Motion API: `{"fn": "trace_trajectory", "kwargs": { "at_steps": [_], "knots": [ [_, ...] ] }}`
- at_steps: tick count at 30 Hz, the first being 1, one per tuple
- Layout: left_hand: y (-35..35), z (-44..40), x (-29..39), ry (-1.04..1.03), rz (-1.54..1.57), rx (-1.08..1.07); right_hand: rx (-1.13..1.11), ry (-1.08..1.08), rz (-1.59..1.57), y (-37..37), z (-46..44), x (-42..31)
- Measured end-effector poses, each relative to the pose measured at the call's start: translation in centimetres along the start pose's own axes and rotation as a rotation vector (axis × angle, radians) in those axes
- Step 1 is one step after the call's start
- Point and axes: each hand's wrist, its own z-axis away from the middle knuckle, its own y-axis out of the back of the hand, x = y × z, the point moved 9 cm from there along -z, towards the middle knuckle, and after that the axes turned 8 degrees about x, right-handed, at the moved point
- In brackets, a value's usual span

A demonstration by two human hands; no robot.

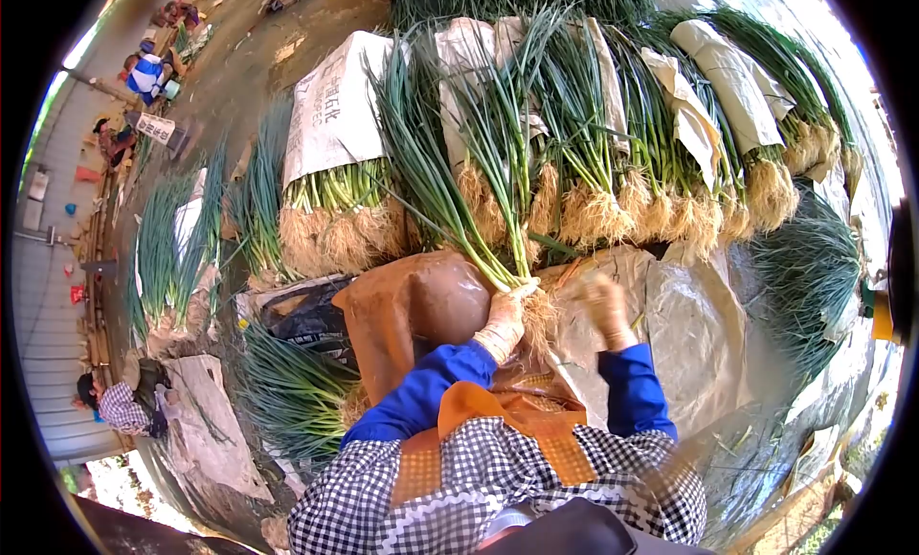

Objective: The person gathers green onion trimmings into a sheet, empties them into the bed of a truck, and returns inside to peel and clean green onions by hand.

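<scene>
My left hand (504, 323) is wrapped round the pale stems of a bunch of green onions (490, 253), just above their roots. The long green leaves fan out away from me, and the tan roots (541, 320) hang on the near right side of the fist. Just right of those roots is my right hand (605, 311), apart from them and smeared by motion, so its fingers are not distinct. Under the held bunch, a brown apron (383, 301) covers my knee.
Ahead lie several green onion bundles with roots toward me, some under white sacking (342, 105). More green onions lie by my left side (292, 387) and at the right (809, 268). Brown sheeting (684, 335) spreads to my right. A person (124, 402) and others are at the left.
</scene>
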Motion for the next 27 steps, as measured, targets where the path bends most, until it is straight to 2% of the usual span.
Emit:
{"fn": "trace_trajectory", "kwargs": {
  "at_steps": [1, 2, 3, 5, 7, 9, 11, 12, 13, 15, 17, 19, 21, 23, 25, 27],
  "knots": [
    [-0.3, 0.3, -0.2, 0.039, 0.022, -0.045, 0.091, -0.078, 0.040, 2.7, -0.9, 3.2],
    [-0.5, 0.5, 0.3, -0.027, 0.002, -0.047, 0.068, 0.107, 0.518, 4.3, -1.6, 4.9],
    [-0.6, 0.8, 0.1, -0.021, 0.004, -0.051, -0.217, -0.013, 0.902, 3.3, -2.1, 9.2],
    [-1.3, 1.1, 0.2, -0.030, -0.032, -0.107, -0.312, -0.045, 0.995, 1.6, -2.5, 4.3],
    [-1.4, 1.7, 0.1, -0.062, -0.069, -0.112, -0.130, 0.160, 0.469, -2.1, -4.0, -3.1],
    [-0.7, 1.3, -0.5, -0.001, -0.119, -0.010, -0.001, 0.209, -0.063, -6.0, -5.7, -6.3],
    [-1.3, 1.6, -0.5, 0.029, -0.035, -0.061, -0.028, 0.103, -0.108, -10.6, -8.8, -3.8],
    [-1.0, 1.6, -0.5, 0.033, -0.043, -0.050, -0.130, -0.012, -0.172, -11.7, -9.2, -3.3],
    [-0.8, 1.5, -0.3, 0.038, -0.048, -0.042, -0.082, 0.022, -0.111, -11.8, -9.5, -3.7],
    [-0.4, 0.8, -0.3, 0.018, -0.042, -0.042, 0.053, 0.211, 0.255, -9.2, -8.1, -6.4],
    [-0.5, 0.7, -0.2, 0.012, -0.044, -0.042, 0.107, 0.303, 0.220, -7.2, -5.9, -8.1],
    [-1.2, 1.5, 0.6, 0.042, 0.065, -0.053, -0.357, -0.100, -0.335, -7.1, -2.1, -7.0],
    [-0.6, -0.4, 0.8, -0.243, -0.200, -0.200, -0.471, 0.042, -0.259, -3.5, 0.8, -7.0],
    [-0.6, 0.3, 0.2, 0.017, 0.053, -0.080, -0.420, -0.232, -0.372, 1.4, 1.8, -5.1],
    [-1.2, 0.9, 0.9, 0.002, 0.047, -0.090, -0.194, -0.146, -0.089, 5.3, -0.3, -1.3],
    [-2.0, 2.6, 0.9, 0.134, 0.077, -0.093, -0.094, -0.110, 0.970, 6.4, -2.8, 7.3]
  ]
}}
